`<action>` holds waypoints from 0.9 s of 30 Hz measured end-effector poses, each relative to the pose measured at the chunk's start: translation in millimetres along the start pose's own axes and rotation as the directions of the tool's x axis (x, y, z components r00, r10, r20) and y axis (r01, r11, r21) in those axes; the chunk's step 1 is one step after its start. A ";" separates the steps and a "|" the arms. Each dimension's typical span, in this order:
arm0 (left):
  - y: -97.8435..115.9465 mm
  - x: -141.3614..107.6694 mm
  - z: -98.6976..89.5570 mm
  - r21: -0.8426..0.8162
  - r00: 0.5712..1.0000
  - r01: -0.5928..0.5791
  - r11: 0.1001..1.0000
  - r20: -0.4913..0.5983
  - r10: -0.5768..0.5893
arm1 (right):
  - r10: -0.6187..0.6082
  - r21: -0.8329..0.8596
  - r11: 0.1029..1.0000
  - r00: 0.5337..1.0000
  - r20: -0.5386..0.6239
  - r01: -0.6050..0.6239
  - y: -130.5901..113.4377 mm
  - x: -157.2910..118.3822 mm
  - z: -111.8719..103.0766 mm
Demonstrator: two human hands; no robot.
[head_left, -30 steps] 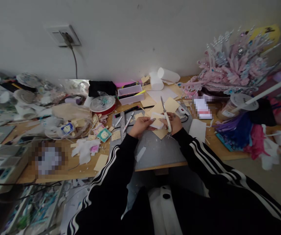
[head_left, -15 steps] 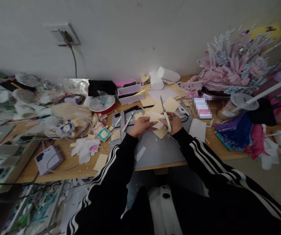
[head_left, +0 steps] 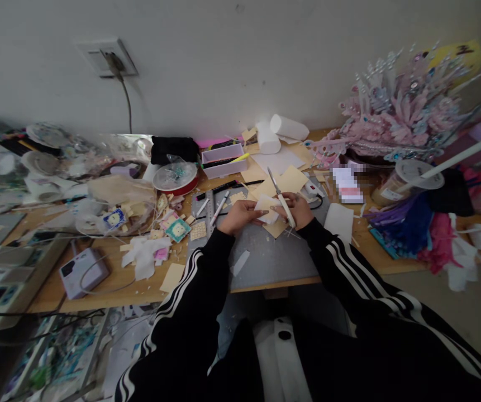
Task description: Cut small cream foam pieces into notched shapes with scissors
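Over the grey cutting mat [head_left: 261, 259], my left hand [head_left: 240, 215] pinches a small white piece of paper [head_left: 266, 210] by its left side. My right hand [head_left: 295, 209] is closed round the white handle of a pair of scissors [head_left: 284, 207], and its fingertips also touch the paper's right side. The scissor blades point up and to the left, away from me, and look closed. Behind and beneath the paper lie cream sheets [head_left: 293, 180].
A lilac tray [head_left: 224, 162] with pens and two white rolls [head_left: 289, 127] stand near the wall. Right are a phone [head_left: 348, 185], a lidded cup [head_left: 391, 181] and pink decorations [head_left: 408, 117]; left, a lilac box [head_left: 83, 273] and a ribbon spool [head_left: 175, 177].
The scissors have tilted further left, with their tips lower and more leftward. The white paper has turned slightly between my fingers, and my left hand has shifted a little to the left.
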State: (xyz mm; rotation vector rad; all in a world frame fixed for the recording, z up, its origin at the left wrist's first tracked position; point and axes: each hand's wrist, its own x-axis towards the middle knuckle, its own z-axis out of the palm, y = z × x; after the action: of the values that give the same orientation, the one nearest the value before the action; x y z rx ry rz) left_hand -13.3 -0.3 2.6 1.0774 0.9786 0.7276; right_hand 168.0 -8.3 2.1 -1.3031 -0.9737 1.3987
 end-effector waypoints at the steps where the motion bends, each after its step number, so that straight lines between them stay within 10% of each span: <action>1: 1.2 -0.5 -1.4 0.021 1.000 0.007 1.000 0.013 -0.007 | 0.007 -0.014 1.000 1.000 0.014 -0.007 -1.0 -0.4 -0.7; 17: -9.8 5.1 31.9 -0.375 0.982 -0.128 0.918 -0.178 0.065 | -0.100 0.195 0.970 0.972 -0.210 0.142 10.7 4.8 12.0; 27: -11.5 4.9 40.6 -0.337 0.952 -0.216 0.916 -0.283 0.120 | -0.138 0.168 0.967 0.948 -0.287 0.191 9.9 0.8 18.0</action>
State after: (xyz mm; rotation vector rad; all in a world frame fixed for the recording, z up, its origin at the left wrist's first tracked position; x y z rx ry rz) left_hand 26.0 -15.0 -3.4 0.7557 0.9257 1.1669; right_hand 149.0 -8.8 -5.6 -1.2011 -0.7222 1.1192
